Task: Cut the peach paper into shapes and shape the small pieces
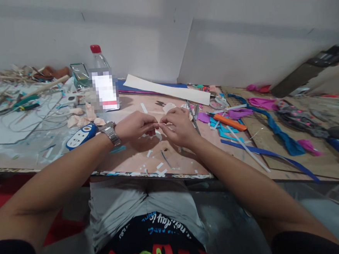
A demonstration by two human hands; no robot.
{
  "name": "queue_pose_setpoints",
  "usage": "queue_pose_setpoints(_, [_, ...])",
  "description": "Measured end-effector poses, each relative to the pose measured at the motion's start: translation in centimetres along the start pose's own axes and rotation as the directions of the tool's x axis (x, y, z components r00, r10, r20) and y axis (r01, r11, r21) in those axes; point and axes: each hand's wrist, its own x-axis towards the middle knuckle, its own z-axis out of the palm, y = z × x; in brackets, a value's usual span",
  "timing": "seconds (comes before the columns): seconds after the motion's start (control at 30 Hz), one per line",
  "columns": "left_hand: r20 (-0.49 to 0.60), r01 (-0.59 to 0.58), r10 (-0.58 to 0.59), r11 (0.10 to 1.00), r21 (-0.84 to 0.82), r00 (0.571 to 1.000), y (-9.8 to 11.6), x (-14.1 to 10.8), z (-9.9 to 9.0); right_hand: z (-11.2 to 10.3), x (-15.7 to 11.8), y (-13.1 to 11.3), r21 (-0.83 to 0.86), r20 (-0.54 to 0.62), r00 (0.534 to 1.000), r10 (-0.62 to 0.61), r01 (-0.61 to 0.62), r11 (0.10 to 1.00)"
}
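Over the middle of the littered table (pixel 125 155), my left hand (pixel 136 126) and my right hand (pixel 179 127) meet at the fingertips. Both hands are closed in a pinch; what lies between the fingertips is too small to make out. A small curved white strip (pixel 158 136) shows just below the fingers. Behind my right hand is a pale round piece (pixel 169 107). White paper scraps (pixel 160 166) are scattered on the table below my hands. A metal watch is on my left wrist.
A blue and white power strip (pixel 81 136) is left of my left wrist. A lit phone (pixel 105 89) stands before a red-capped bottle (pixel 95 49). An orange cutter (pixel 230 122), blue ribbon (pixel 273 154) and coloured scraps lie right. Green-handled pliers (pixel 25 103) are far left.
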Motion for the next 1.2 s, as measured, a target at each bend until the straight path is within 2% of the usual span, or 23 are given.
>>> queue_pose_setpoints(0.2, [0.161,0.049,-0.022,0.986,-0.161,0.987,-0.6,0.0,-0.4,0.0,0.0,0.2,0.034,-0.024,1.000,0.013,-0.012,0.999])
queue_pose_setpoints(0.33, [0.260,0.128,-0.032,0.922,-0.364,0.965,-1.0,-0.1,-0.5,-0.1,-0.1,0.2,0.076,-0.035,0.999,0.032,-0.029,0.997])
queue_pose_setpoints(0.57, [0.453,0.347,-0.057,0.729,-0.590,0.890,-0.8,0.0,-0.3,-0.1,0.0,-0.2,0.071,0.034,0.998,-0.054,0.052,0.996])
queue_pose_setpoints(0.7, [0.493,0.446,-0.097,0.599,-0.665,0.865,-1.1,0.0,-0.4,-0.2,0.0,-0.2,0.047,-0.016,0.994,-0.112,0.112,0.993])
queue_pose_setpoints(0.9, [0.495,0.487,-0.098,0.421,-0.765,0.863,-1.1,0.0,-0.5,-0.5,-0.1,0.0,-0.020,-0.101,0.963,-0.250,0.249,0.968])
queue_pose_setpoints(0.97, [0.476,0.473,-0.104,0.416,-0.777,0.873,-1.0,0.0,-0.5,-0.5,-0.1,0.1,-0.033,-0.112,0.957,-0.268,0.266,0.963])
queue_pose_setpoints(1.03, [0.445,0.442,-0.106,0.452,-0.775,0.889,-0.9,0.0,-0.5,-0.5,0.0,0.0,-0.037,-0.118,0.958,-0.263,0.260,0.965])
queue_pose_setpoints(1.2, [0.343,0.331,-0.102,0.616,-0.715,0.934,-0.5,-0.1,-0.5,-0.4,-0.1,-0.1,-0.024,-0.115,0.972,-0.205,0.204,0.979])
